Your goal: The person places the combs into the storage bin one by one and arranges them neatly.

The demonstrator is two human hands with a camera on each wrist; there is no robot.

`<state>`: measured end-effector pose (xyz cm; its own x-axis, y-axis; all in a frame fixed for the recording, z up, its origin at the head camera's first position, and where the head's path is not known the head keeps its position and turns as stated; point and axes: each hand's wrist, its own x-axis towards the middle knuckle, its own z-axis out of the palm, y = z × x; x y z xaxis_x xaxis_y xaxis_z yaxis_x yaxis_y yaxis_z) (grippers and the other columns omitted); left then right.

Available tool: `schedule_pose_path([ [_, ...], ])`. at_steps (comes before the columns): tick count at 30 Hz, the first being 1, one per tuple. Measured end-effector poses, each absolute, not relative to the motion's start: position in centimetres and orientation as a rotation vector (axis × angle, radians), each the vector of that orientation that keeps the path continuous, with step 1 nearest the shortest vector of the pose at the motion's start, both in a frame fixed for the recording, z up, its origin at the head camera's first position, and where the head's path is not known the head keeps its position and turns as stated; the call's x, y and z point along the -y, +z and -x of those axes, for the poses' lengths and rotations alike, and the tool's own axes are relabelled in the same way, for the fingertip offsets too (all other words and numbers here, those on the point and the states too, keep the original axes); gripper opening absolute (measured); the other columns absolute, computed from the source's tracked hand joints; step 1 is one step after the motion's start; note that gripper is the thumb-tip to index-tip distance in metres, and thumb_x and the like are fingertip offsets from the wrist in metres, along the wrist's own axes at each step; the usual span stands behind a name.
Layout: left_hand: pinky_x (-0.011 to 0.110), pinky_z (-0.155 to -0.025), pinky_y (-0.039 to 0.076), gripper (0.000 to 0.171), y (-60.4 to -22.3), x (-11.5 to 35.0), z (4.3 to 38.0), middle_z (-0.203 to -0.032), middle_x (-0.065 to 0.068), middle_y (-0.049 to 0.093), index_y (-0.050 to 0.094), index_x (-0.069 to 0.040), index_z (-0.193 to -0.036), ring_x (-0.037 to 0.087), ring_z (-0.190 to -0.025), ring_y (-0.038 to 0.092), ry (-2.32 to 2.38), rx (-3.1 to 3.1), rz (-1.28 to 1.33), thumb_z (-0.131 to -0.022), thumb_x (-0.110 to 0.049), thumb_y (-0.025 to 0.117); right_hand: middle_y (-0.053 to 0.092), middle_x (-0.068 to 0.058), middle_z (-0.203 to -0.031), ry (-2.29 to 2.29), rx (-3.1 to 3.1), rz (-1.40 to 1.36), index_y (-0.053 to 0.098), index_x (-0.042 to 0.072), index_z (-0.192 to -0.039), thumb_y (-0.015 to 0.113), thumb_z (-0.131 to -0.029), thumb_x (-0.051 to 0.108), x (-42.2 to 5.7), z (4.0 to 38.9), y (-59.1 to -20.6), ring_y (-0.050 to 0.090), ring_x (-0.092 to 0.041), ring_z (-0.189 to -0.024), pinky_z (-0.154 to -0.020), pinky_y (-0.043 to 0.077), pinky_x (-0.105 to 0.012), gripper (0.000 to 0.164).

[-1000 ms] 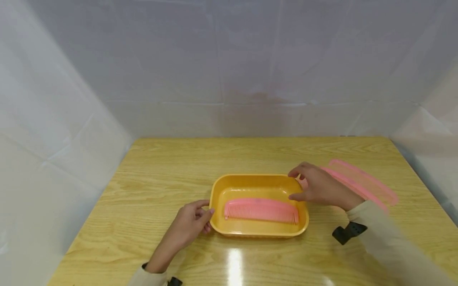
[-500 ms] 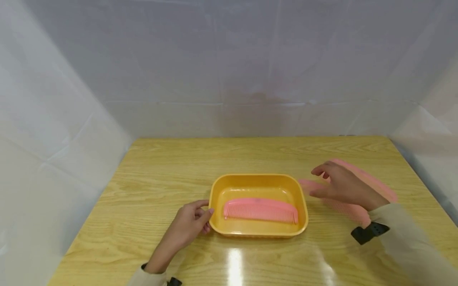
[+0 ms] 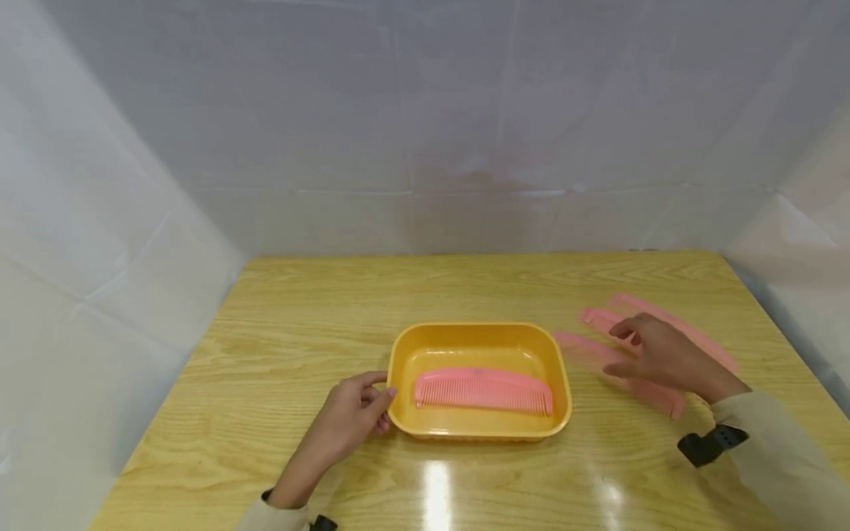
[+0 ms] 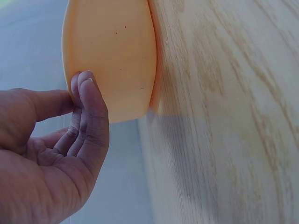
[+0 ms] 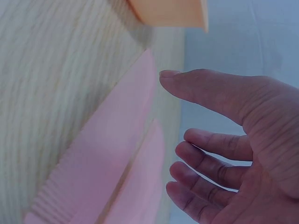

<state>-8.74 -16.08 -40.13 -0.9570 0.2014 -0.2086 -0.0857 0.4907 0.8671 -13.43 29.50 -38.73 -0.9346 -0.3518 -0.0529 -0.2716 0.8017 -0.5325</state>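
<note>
A yellow plastic basin point(image 3: 478, 435) stands at the middle of the table with one pink comb point(image 3: 485, 391) lying inside. My left hand point(image 3: 355, 413) pinches its left rim, thumb over the edge and fingers against the outer wall point(image 4: 126, 60). To the right of the basin, three pink combs lie slanted on the table: a near comb point(image 3: 654, 397), a middle comb point(image 3: 599, 318) and a far comb point(image 3: 697, 333). Over them hovers my right hand point(image 3: 664, 354), partly hiding the middle one. Its thumb and fingers are apart, holding nothing, and in the right wrist view clear of the combs point(image 5: 107, 126).
The wooden table point(image 3: 299, 324) carries the basin and combs. Pale sheeting point(image 3: 398, 133) hangs behind the table and along both sides. A black strap point(image 3: 713, 445) sits at my right wrist.
My right hand has moved from the basin's right rim rightward to over the combs. The left hand, the basin and the comb inside stay in place.
</note>
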Motion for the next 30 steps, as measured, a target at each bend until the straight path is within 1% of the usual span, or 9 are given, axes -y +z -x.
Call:
schedule_pose_path([
  [2, 0.033, -0.06, 0.062, 0.045, -40.1, 16.1, 8.7, -0.08, 0.007, 0.067, 0.05, 0.01, -0.142, 0.018, -0.065, 0.066, 1.456, -2.455, -0.102, -0.103, -0.012, 0.06, 0.061, -0.028, -0.119, -0.78, -2.85, 0.477, 0.061, -0.013, -0.121, 0.086, -0.083, 0.031, -29.9, 13.2, -39.0, 0.062, -0.04, -0.099, -0.08, 0.057, -0.054, 0.064],
  [8, 0.033, -0.059, 0.061, 0.047, -39.9, 16.1, 8.6, -0.079, 0.007, 0.067, 0.05, 0.011, -0.141, 0.018, -0.065, 0.065, 1.486, -2.436, -0.126, -0.103, -0.013, 0.061, 0.063, -0.026, -0.116, -0.75, -2.853, 0.408, 0.062, -0.012, -0.12, 0.087, -0.081, 0.034, -30.7, 12.8, -39.9, 0.061, -0.038, -0.099, -0.08, 0.056, -0.054, 0.066],
  [17, 0.033, -0.058, 0.061, 0.046, -39.8, 16.1, 8.5, -0.079, 0.007, 0.067, 0.05, 0.01, -0.141, 0.019, -0.065, 0.065, 1.484, -2.435, -0.118, -0.103, -0.013, 0.061, 0.066, -0.024, -0.109, -0.715, -2.874, 0.368, 0.064, -0.013, -0.115, 0.091, -0.075, 0.032, -31.4, 12.5, -41.2, 0.062, -0.038, -0.095, -0.08, 0.055, -0.055, 0.067],
  [23, 0.033, -0.058, 0.061, 0.047, -39.9, 16.1, 8.5, -0.078, 0.006, 0.067, 0.05, 0.01, -0.142, 0.018, -0.065, 0.065, 1.48, -2.433, -0.124, -0.103, -0.014, 0.061, 0.065, -0.02, -0.103, -0.695, -2.9, 0.349, 0.064, -0.015, -0.113, 0.092, -0.073, 0.032, -31.6, 12.3, -41.7, 0.062, -0.035, -0.091, -0.076, 0.055, -0.052, 0.067],
  [30, 0.033, -0.058, 0.061, 0.046, -39.8, 16.1, 8.5, -0.077, 0.006, 0.067, 0.051, 0.011, -0.141, 0.019, -0.064, 0.065, 1.477, -2.451, -0.136, -0.103, -0.013, 0.061, 0.063, -0.022, -0.103, -0.688, -2.898, 0.33, 0.064, -0.015, -0.113, 0.092, -0.073, 0.032, -31.4, 12.3, -41.9, 0.06, -0.031, -0.087, -0.075, 0.054, -0.048, 0.067],
])
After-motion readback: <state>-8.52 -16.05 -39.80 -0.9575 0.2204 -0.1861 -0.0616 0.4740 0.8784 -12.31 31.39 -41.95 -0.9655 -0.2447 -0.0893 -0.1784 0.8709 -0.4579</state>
